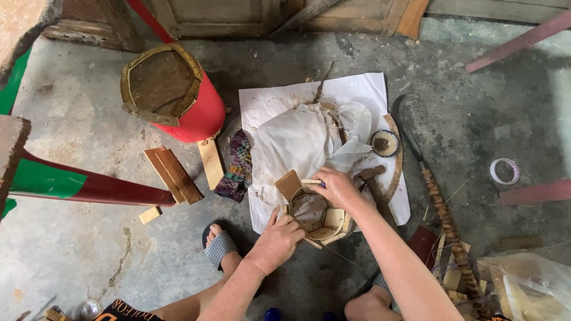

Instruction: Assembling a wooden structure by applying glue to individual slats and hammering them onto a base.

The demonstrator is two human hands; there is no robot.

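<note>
Clutter pretty much rings the work spot on the grey concrete floor [89,249]. Crumpled white paper sheet [297,137] is spread out in the middle, and the small round wooden hoop-shaped frame [318,217] sits at its near edge, right between the person's knees. Just right of the frame lies a hammer with a wooden handle [373,183], partly under the right forearm, and past that a little round dish with dark stuff in it [384,143]. A long curved-blade sickle with a wrapped handle [437,196] runs down the right side. On the left there's a folded patterned dark cloth [238,166], a few flat wooden slats [175,173], and a red cylinder with a hexagonal woven rim [172,92] tipped on its side. White roll of tape [504,171] sits well off to the right.

Left hand [278,238] comes in from below, palm down, fingers curled over the near left rim of the frame, gripping it. Right hand [337,187] reaches across the top of the frame, fingers pinched together on a thin pale stick [310,182], right beside a small flat wooden piece [288,184] standing at the frame's far edge.
</note>
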